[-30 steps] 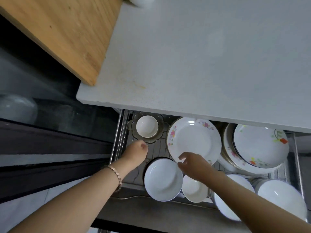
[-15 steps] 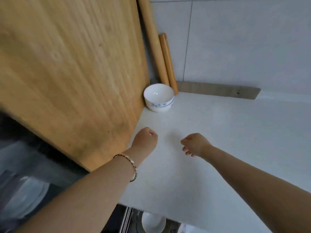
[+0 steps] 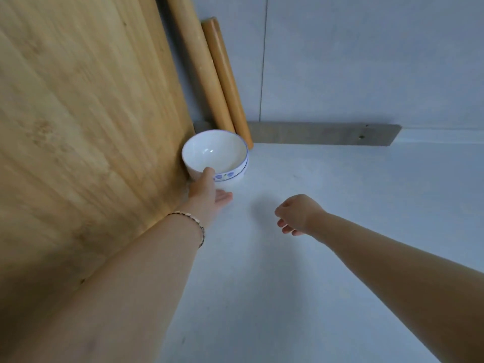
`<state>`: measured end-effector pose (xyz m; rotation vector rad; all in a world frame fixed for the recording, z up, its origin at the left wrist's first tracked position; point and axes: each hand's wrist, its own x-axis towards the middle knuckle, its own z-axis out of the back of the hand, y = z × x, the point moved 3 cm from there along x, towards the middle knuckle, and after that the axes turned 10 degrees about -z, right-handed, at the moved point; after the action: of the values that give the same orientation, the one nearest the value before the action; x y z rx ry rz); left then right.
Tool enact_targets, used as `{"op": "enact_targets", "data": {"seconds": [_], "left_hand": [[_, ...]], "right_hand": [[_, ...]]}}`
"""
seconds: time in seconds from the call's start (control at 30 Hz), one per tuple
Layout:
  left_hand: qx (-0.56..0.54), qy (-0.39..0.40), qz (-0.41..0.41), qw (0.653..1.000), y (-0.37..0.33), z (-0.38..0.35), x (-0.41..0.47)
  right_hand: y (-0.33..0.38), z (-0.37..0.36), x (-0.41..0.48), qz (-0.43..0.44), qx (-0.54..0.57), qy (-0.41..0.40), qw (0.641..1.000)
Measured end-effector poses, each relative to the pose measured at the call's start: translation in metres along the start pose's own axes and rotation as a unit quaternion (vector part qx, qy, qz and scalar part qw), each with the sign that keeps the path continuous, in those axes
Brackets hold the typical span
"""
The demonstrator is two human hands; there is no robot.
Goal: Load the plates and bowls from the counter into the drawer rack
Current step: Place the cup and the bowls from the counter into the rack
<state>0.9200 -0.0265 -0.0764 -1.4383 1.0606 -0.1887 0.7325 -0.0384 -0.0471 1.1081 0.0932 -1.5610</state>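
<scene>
A white bowl (image 3: 217,153) with a blue pattern on its side stands at the back of the white counter (image 3: 340,231), against a big wooden board. It seems to sit in a second bowl of the same kind. My left hand (image 3: 207,192) reaches it: the thumb touches the near rim, while the fingers stay spread below and to the right, not closed around it. My right hand (image 3: 296,214) hovers over the counter to the right, loosely curled and holding nothing. The drawer rack is out of view.
The large wooden board (image 3: 86,121) leans along the left side. Two wooden rolling pins (image 3: 217,74) stand against the grey tiled wall behind the bowl. A grey strip (image 3: 322,133) runs along the wall's foot.
My view rose from the open drawer to the counter. My left hand went forward from a fist to the bowl and opened; the right hand stayed mid-counter.
</scene>
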Motion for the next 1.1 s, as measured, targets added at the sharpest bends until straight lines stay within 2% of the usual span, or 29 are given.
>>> {"op": "enact_targets", "data": {"seconds": [0.07, 0.17, 0.27, 0.33, 0.5, 0.63, 0.7, 0.83, 0.93, 1.1], "left_hand": [[-0.023, 0.011, -0.017, 1.0, -0.004, -0.002, 0.003], [-0.022, -0.017, -0.034, 0.999, -0.007, 0.0, 0.0], [0.007, -0.057, -0.035, 0.998, 0.007, 0.003, -0.026], [0.012, -0.056, -0.035, 0.998, 0.02, 0.007, -0.056], [0.074, 0.025, 0.007, 0.997, 0.047, 0.024, -0.143], [0.155, 0.115, 0.044, 0.98, 0.066, 0.028, -0.244], [0.198, 0.167, 0.06, 0.964, 0.081, 0.027, -0.303], [0.265, 0.246, 0.049, 0.931, 0.124, 0.021, -0.408], [0.307, 0.273, 0.064, 0.909, 0.172, 0.023, -0.465], [0.326, 0.282, 0.139, 0.891, 0.267, 0.034, -0.512]], "right_hand": [[-0.014, 0.001, -0.004, -0.004, 0.006, -0.001, 1.0], [-0.034, 0.003, -0.015, -0.006, 0.007, -0.006, 1.0], [-0.06, 0.006, -0.033, -0.011, 0.017, -0.011, 1.0], [-0.077, 0.007, -0.049, -0.011, 0.028, -0.011, 0.999], [-0.104, 0.026, -0.102, 0.022, 0.127, -0.041, 0.991], [-0.145, 0.042, -0.168, 0.008, 0.143, 0.044, 0.989], [-0.185, 0.042, -0.203, 0.01, 0.127, 0.064, 0.99], [-0.283, 0.038, -0.259, 0.006, 0.096, 0.033, 0.995], [-0.359, 0.023, -0.287, -0.031, 0.084, 0.032, 0.995], [-0.46, -0.01, -0.301, -0.074, 0.08, 0.041, 0.993]]}}
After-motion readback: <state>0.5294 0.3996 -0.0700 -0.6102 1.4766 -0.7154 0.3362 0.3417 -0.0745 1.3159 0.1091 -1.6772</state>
